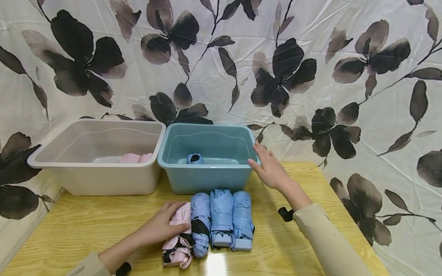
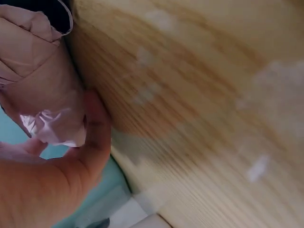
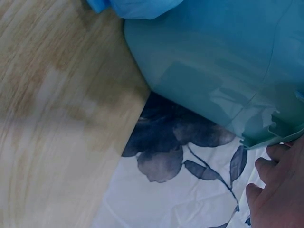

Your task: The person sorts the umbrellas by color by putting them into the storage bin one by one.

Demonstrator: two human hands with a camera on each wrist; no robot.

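Observation:
My left hand [image 1: 160,225] grips a folded pink umbrella [image 1: 177,256] on the table, thumb on its right side and fingers along the far end. The left wrist view shows a finger wrapped around the end of this pink umbrella [image 2: 45,90]. Three folded blue umbrellas stand in a row to its right: one with a black band [image 1: 200,207], a middle one [image 1: 221,214] and a right one [image 1: 243,216]. My right hand [image 1: 272,168] is at the right rim of a teal bin [image 1: 207,181], fingers extended. Inside that bin lies a blue bundle [image 1: 195,158].
A beige bin [image 1: 107,182] stands left of the teal one, with pink bundles [image 1: 131,158] inside. Both bins sit at the back of the wooden table [image 1: 110,218], against a flowered cloth [image 1: 221,76]. The table's right edge runs beyond my right arm.

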